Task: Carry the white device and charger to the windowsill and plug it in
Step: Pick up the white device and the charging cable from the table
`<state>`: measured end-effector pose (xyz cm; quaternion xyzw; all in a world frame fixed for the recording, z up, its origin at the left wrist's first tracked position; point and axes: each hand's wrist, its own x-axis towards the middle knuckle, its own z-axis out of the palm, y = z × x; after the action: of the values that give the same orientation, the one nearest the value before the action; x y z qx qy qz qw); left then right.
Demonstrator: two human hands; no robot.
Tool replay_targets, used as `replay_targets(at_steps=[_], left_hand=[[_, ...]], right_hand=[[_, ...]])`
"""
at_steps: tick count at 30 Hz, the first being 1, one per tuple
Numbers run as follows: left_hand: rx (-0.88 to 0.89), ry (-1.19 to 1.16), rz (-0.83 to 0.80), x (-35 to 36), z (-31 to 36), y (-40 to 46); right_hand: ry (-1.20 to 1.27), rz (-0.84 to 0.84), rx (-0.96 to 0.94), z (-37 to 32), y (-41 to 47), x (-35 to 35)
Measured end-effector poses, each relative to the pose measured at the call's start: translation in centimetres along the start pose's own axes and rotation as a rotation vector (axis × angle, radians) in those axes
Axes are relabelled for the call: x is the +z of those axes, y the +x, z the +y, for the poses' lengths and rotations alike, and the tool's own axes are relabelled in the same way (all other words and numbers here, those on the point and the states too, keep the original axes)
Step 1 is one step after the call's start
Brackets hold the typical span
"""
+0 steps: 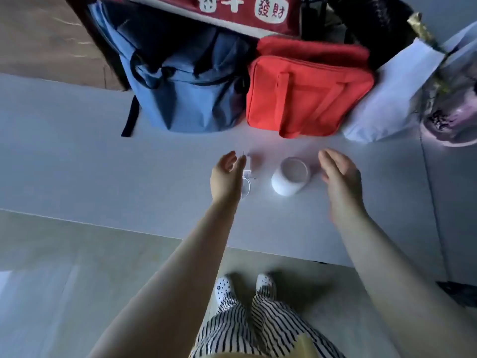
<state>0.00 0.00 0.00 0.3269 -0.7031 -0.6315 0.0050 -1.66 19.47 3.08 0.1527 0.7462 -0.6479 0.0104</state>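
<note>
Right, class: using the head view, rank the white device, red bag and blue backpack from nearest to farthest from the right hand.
1. White device, just left of the right hand.
2. Red bag, beyond it.
3. Blue backpack, far left.

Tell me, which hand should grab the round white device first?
The right hand, probably. It hovers open just to the right of the white device, with nothing between them. The left hand is open too, but it sits over by the charger, so it suits that better.
</note>
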Motion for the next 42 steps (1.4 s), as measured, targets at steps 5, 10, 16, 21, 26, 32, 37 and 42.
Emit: replay_targets(at_steps=[5, 10, 16, 21, 26, 32, 37, 42], left_hand=[[0.044, 0.199, 0.073, 2.2, -2.9, 1.6], [0.245, 0.355, 0.140, 4.4, -6.1, 3.6], [0.250, 0.431, 0.189, 5.8, -7.8, 4.4], [0.295, 0.368, 0.165, 4.9, -7.2, 4.7], [0.182, 0.088, 0.188, 3.5, -6.0, 4.7], [-0.071, -0.499, 0.217, 0.9, -4.1, 4.1], [-0.147, -0.791, 0.200, -4.4, -1.7, 2.9], [-0.122, -0.833, 0.365, -11.7, -0.3, 0.9]], right_hand=[[0.047, -0.019, 0.078, 3.7, 0.1, 1.0], [0.037, -0.053, 0.050, 6.7, 0.6, 3.1], [-0.038, -0.009, -0.029, 8.6, 0.6, 4.2], [-0.103, -0.003, -0.072, 8.3, 1.0, 4.5], [-0.124, 0.002, -0.081, 7.5, 1.3, 5.1], [-0.016, -0.042, -0.046, 4.8, 1.7, 7.2], [0.013, -0.231, -0.053, 0.9, 0.8, 11.3], [0.043, -0.485, -0.018, -3.0, -1.7, 17.7]])
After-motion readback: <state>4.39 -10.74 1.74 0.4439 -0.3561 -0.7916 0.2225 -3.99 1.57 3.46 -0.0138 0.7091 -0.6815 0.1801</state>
